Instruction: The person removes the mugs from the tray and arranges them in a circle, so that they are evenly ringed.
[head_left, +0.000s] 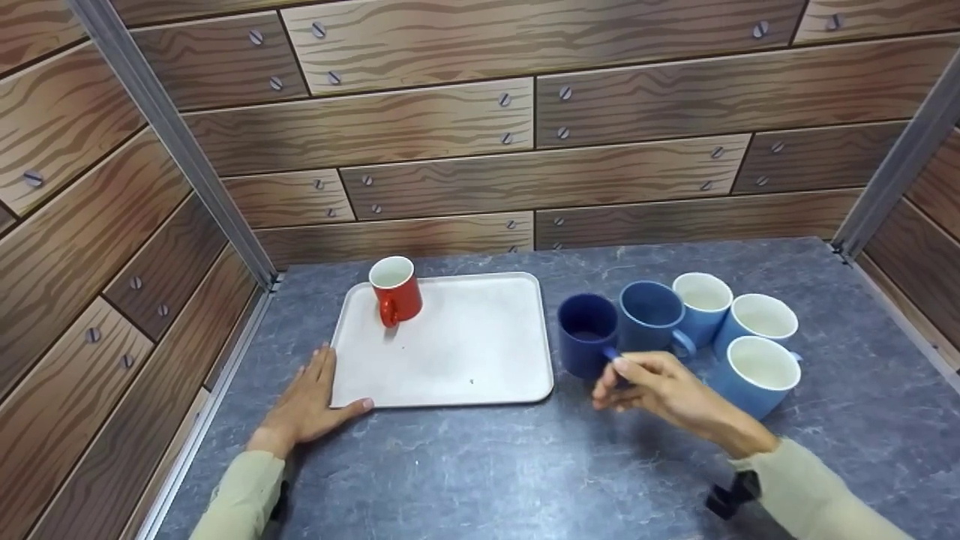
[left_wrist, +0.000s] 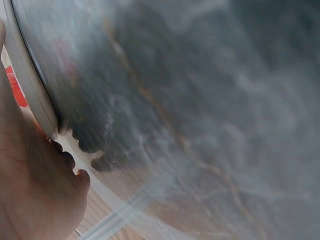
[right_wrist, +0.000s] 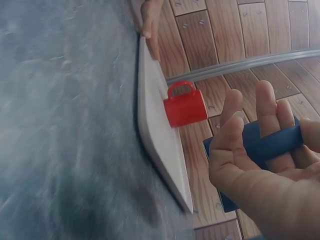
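Note:
At the handle of a dark blue mug [head_left: 587,337] is my right hand [head_left: 667,390], its thumb and fingers pinching that handle [right_wrist: 275,143]. This mug stands upright just off the right edge of a white tray [head_left: 465,345]. On the tray's far left part is a red mug [head_left: 397,292] with a white inside, its handle toward me. My left hand [head_left: 307,401] rests at the tray's near left corner, fingers straight along the left side and thumb along the front edge. In the left wrist view, part of that hand [left_wrist: 40,185] shows beside the tray rim [left_wrist: 37,85].
Right of the dark blue mug stands a medium blue mug [head_left: 651,311]. Beyond it are lighter blue mugs with white insides: one at the back [head_left: 703,300], one at the right [head_left: 761,319], one nearer me [head_left: 757,375]. Wood-patterned walls [head_left: 450,127] enclose the grey table [head_left: 480,472].

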